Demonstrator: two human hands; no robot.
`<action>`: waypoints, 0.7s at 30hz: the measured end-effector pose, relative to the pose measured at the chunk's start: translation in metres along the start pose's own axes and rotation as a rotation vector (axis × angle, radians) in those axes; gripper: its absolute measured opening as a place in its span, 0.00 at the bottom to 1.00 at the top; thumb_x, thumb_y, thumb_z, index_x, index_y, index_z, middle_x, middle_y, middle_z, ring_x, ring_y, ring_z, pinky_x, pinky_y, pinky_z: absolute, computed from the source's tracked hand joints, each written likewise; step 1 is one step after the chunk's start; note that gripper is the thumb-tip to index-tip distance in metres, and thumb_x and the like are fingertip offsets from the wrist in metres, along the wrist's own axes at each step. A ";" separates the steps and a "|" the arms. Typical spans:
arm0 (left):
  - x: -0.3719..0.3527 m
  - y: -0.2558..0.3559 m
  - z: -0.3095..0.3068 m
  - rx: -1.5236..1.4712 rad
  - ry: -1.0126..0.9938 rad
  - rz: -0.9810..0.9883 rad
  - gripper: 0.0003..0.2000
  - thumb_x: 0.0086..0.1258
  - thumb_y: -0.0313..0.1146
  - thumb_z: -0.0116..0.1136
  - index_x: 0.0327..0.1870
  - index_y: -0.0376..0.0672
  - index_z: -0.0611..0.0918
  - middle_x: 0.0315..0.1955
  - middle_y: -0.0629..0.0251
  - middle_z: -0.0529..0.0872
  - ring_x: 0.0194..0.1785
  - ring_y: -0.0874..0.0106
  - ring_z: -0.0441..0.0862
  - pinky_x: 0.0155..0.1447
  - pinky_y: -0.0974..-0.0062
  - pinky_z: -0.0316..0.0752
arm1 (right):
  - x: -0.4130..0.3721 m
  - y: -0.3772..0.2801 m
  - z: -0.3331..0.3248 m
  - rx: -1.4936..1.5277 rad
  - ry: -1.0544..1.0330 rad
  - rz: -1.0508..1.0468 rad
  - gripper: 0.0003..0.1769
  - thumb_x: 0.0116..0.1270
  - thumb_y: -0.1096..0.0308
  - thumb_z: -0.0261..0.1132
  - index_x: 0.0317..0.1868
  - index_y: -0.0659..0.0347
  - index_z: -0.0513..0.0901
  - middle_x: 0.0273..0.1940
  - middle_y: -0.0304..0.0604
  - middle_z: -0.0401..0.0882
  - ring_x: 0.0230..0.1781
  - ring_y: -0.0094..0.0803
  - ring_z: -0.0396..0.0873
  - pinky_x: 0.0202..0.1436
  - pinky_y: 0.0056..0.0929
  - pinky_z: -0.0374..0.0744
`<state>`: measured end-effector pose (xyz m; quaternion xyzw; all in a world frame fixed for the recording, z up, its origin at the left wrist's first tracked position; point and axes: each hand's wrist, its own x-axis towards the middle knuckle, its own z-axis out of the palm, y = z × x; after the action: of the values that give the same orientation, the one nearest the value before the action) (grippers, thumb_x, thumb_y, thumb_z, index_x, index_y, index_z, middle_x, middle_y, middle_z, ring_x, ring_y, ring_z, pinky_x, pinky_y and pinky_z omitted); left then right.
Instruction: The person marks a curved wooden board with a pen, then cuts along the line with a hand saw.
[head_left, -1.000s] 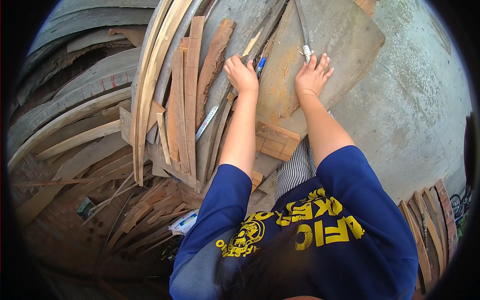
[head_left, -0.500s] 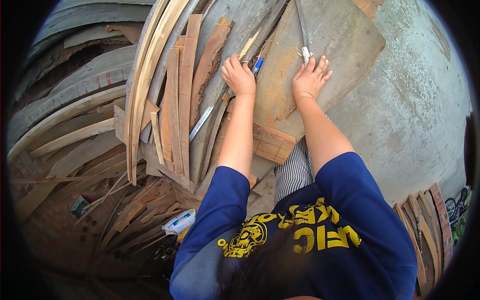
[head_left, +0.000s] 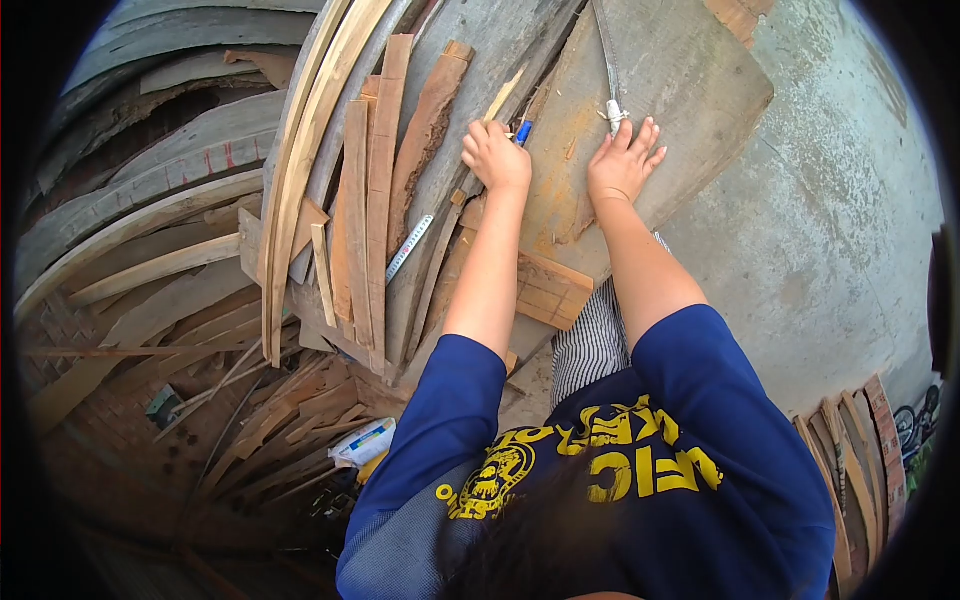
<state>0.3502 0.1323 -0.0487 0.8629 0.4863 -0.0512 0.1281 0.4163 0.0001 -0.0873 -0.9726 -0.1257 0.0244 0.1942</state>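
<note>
My left hand (head_left: 497, 155) has its fingers curled at the left edge of a wide grey board (head_left: 690, 80), beside a blue marker (head_left: 523, 132). What its fingertips hold, if anything, is hidden. My right hand (head_left: 626, 160) lies flat on the same board with its fingers spread. Just above its fingertips is the white-wrapped handle (head_left: 615, 112) of a long thin metal blade (head_left: 604, 45). A thin pale wood strip (head_left: 503, 95) points up from near my left hand. A white ruler (head_left: 410, 247) rests among the boards.
Narrow brown wood strips (head_left: 382, 190) and long curved planks (head_left: 312, 150) lie at the left. A small lined wood block (head_left: 552, 290) sits below the board. Scrap wood (head_left: 270, 430) and a white packet (head_left: 363, 443) are at the lower left, more planks (head_left: 857, 480) at the lower right.
My left hand has shifted slightly right, up against the blue marker, which now shows closer to its fingers. My right hand stays almost where it was.
</note>
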 end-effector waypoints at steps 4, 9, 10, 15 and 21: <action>-0.017 -0.003 0.003 -0.077 0.114 0.106 0.16 0.52 0.23 0.57 0.44 0.46 0.76 0.51 0.62 0.71 0.59 0.60 0.65 0.63 0.60 0.58 | 0.000 0.000 -0.001 0.003 0.007 -0.008 0.21 0.66 0.63 0.54 0.58 0.56 0.65 0.67 0.60 0.54 0.71 0.54 0.50 0.71 0.58 0.43; -0.018 -0.023 -0.007 0.021 0.141 0.093 0.24 0.56 0.23 0.53 0.57 0.51 0.74 0.61 0.63 0.67 0.63 0.60 0.63 0.64 0.56 0.57 | -0.001 -0.001 -0.002 -0.002 -0.014 0.001 0.21 0.66 0.64 0.54 0.58 0.56 0.65 0.67 0.60 0.54 0.71 0.54 0.50 0.71 0.58 0.43; -0.020 -0.030 -0.006 0.018 0.143 0.091 0.24 0.56 0.23 0.53 0.57 0.51 0.74 0.61 0.63 0.67 0.63 0.60 0.63 0.64 0.56 0.57 | 0.000 0.000 -0.002 -0.007 -0.015 0.002 0.21 0.66 0.64 0.54 0.59 0.56 0.65 0.67 0.60 0.54 0.71 0.54 0.50 0.71 0.58 0.43; -0.032 -0.050 -0.004 0.158 0.075 0.247 0.23 0.58 0.25 0.54 0.58 0.49 0.75 0.68 0.67 0.63 0.68 0.63 0.60 0.67 0.59 0.55 | -0.001 0.002 0.001 -0.012 -0.014 -0.008 0.21 0.67 0.63 0.54 0.59 0.56 0.64 0.68 0.60 0.53 0.71 0.54 0.49 0.71 0.58 0.43; -0.032 -0.055 -0.018 0.074 0.065 0.320 0.17 0.57 0.24 0.53 0.50 0.44 0.79 0.62 0.63 0.70 0.66 0.64 0.64 0.66 0.62 0.58 | -0.001 0.000 0.001 -0.036 -0.022 -0.017 0.23 0.67 0.63 0.53 0.61 0.58 0.62 0.68 0.61 0.51 0.72 0.55 0.48 0.71 0.59 0.42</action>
<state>0.2860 0.1384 -0.0340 0.9347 0.3441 -0.0201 0.0869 0.4149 0.0004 -0.0886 -0.9745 -0.1367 0.0312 0.1753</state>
